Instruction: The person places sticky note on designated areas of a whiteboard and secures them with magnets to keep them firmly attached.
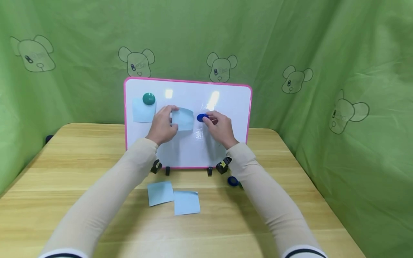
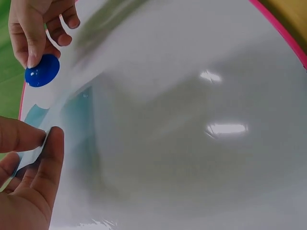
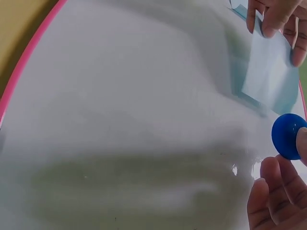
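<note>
My left hand [image 1: 162,126] pinches a light blue paper note [image 1: 184,120] by its left side, in front of the whiteboard [image 1: 190,94]. In the right wrist view the note [image 3: 272,72] stands a little off the board, with its reflection beside it. My right hand [image 1: 221,128] holds a round blue magnet [image 1: 200,117] between thumb and fingers, just right of the note. The left wrist view shows the same magnet [image 2: 43,71] apart from the note. At the board's upper left, a green magnet [image 1: 149,99] sits over the top of another blue note [image 1: 142,111].
Two more blue notes, a left one [image 1: 160,193] and a right one [image 1: 187,202], lie on the wooden table [image 1: 226,229]. Near my right forearm lies another blue magnet [image 1: 233,181], with something green partly hidden beside it. Black feet [image 1: 210,171] support the pink-framed board. Green curtains [image 1: 258,43] hang behind.
</note>
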{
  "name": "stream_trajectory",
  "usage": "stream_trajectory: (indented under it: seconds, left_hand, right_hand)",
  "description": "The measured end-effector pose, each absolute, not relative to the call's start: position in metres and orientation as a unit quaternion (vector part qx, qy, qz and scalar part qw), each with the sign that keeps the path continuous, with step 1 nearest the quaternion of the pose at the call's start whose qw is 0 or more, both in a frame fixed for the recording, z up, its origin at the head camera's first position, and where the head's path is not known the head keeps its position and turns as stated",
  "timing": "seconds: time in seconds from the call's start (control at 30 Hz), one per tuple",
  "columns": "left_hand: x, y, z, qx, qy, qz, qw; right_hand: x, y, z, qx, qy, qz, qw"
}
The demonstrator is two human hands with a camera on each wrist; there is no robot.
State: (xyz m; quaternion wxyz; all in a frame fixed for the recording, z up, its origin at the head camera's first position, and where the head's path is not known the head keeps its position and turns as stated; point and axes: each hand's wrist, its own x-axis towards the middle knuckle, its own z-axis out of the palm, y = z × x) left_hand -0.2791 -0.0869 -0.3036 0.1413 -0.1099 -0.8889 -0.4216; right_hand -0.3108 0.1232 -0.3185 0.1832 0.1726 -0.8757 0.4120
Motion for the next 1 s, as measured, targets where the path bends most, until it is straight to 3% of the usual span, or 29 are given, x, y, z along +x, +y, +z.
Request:
stream_trajectory:
  seconds: [1.0]
  left_hand:
    - [-0.297, -0.071, -0.293, -0.101, -0.884, -0.430, 0.152]
  right_hand:
    - [-0.326, 0.104, -0.302, 0.169, -0.859, 0.429, 0.223]
